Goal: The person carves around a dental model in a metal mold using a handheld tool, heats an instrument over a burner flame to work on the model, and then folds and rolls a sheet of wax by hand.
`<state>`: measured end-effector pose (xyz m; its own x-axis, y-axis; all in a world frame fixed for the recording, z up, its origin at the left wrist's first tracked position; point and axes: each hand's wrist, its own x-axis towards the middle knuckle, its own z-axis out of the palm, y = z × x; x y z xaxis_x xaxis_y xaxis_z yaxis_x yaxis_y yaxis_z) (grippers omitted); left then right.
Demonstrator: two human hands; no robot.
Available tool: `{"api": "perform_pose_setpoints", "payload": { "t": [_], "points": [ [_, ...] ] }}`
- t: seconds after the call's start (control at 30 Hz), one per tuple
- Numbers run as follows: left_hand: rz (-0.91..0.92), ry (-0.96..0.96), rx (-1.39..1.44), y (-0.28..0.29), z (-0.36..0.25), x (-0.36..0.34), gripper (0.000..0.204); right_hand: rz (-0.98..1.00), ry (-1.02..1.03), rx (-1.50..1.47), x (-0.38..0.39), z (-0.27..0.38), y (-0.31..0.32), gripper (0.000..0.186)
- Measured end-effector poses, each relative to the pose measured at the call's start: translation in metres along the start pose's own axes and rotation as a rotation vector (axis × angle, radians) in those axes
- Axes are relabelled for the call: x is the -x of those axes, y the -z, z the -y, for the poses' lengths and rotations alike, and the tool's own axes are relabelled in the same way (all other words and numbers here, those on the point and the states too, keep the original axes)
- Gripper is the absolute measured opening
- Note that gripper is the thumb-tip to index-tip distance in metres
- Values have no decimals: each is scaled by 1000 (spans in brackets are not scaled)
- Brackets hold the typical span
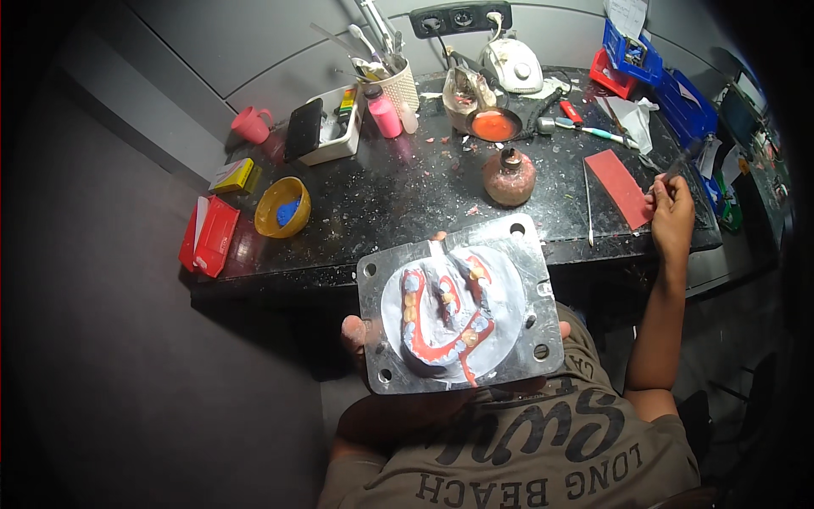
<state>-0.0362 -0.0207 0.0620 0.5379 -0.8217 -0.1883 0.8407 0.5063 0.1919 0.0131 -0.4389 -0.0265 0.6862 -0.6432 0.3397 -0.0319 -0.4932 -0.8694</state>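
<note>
My left hand (354, 332) supports a square metal dental flask half (543, 254) from below, thumb at its left edge and fingertips showing at its right and far edges. Set in the flask is grey-white plaster (509, 297) bearing a curved dental arch with red wax (437, 355) and yellowish teeth (411, 307). Off to the right, my right hand (671, 208) is closed round a slim dark tool (681, 161), its exact kind unclear. Beside those fingers a red wax sheet (619, 185) lies on the bench; whether they touch it I cannot tell.
On the black bench (373, 199) stand a spirit burner (509, 178), a pan of molten red wax (494, 125), a yellow bowl (282, 208) with blue material and a pink bottle (383, 114). A thin metal rod (588, 204) and toothbrush (598, 133) lie to the right.
</note>
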Motion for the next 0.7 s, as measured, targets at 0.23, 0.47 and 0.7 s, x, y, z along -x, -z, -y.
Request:
{"api": "perform_pose_setpoints", "payload": {
  "t": [0.23,0.47,0.7],
  "points": [
    [28,-27,3,3,4,-3,71,-153,58,-39,-16,-26,6,15],
    [-48,-52,-103,-3,7,-9,83,-185,15,-112,-6,-2,1,16],
    [-333,-21,-466,-37,19,-29,96,131,372,-638,58,117,0,17]
  ]
}}
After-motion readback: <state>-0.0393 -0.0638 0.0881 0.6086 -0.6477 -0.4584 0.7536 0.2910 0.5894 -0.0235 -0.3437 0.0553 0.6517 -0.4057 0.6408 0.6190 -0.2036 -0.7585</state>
